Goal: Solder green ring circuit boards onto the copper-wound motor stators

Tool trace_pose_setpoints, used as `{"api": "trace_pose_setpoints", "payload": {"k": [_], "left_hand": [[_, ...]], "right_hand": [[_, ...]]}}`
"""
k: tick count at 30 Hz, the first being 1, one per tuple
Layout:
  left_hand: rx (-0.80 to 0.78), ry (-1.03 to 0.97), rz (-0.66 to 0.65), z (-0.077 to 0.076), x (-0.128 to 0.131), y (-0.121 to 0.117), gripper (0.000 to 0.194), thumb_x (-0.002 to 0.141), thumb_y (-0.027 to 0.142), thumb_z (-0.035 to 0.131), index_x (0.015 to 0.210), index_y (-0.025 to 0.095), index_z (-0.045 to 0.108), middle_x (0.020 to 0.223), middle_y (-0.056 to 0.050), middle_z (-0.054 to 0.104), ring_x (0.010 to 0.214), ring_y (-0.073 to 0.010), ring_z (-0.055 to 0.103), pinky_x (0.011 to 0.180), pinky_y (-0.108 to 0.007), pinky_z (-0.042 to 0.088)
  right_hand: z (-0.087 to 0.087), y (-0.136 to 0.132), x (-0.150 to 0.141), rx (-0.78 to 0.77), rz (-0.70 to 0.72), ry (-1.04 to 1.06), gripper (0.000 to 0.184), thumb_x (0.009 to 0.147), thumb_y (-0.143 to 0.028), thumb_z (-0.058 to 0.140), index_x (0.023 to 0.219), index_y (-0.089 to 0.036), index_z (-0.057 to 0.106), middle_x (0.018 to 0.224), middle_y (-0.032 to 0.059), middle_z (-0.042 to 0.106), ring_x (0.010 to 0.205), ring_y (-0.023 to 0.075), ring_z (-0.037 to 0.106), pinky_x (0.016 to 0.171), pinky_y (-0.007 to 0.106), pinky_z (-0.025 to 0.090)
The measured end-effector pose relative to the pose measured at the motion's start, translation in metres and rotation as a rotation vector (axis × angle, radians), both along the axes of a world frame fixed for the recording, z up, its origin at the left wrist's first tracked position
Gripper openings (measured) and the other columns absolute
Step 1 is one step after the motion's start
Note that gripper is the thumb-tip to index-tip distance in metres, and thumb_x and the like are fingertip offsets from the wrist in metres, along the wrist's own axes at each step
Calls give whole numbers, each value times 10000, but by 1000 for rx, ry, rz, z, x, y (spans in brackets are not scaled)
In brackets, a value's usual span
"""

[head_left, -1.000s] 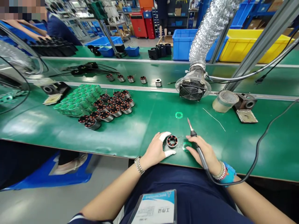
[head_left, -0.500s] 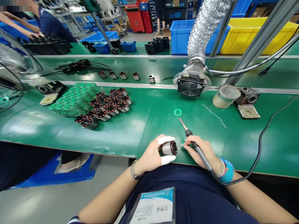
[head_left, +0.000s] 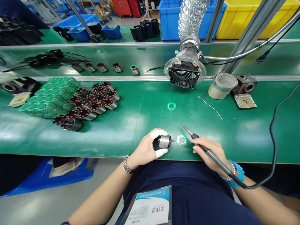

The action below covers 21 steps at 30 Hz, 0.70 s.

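Note:
My left hand, with white covers on the thumb and a finger, grips a motor stator that lies on its side near the bench's front edge. Thin wires run from its right end to a ring-shaped green circuit board. In my right hand is a soldering iron, its bare tip pointing up and left above the bench. The fingers of this hand are just right of the wired board, apart from it. A second green board lies flat farther back.
Several stators stand at left beside stacked green boards. A fume-extractor fan hangs at the back. A bent solder wire, a round pot and a soldering iron stand are at right. The iron's cable loops at right.
My right hand has let go of the green board and moved right with the soldering iron. The stator has turned onto its side in my left hand. The camera view has shifted.

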State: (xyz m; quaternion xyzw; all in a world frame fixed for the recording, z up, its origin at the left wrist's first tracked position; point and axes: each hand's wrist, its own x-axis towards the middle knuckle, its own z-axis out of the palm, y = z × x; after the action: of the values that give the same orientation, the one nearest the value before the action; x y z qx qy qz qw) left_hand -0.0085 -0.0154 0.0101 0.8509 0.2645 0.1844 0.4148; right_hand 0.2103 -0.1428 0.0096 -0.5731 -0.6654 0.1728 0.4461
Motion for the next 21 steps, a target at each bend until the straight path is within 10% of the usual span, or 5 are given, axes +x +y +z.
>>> {"api": "trace_pose_setpoints", "payload": {"k": [21], "left_hand": [[17, -48, -55, -5, 10, 5, 398, 668, 151, 633, 1036, 192, 487, 1021, -77, 523, 928, -199, 536, 803, -349, 458]], "right_hand": [[0, -8, 4, -129, -78, 39, 125, 811, -207, 565, 907, -217, 644, 838, 32, 696, 770, 178, 655, 726, 305, 534]]}}
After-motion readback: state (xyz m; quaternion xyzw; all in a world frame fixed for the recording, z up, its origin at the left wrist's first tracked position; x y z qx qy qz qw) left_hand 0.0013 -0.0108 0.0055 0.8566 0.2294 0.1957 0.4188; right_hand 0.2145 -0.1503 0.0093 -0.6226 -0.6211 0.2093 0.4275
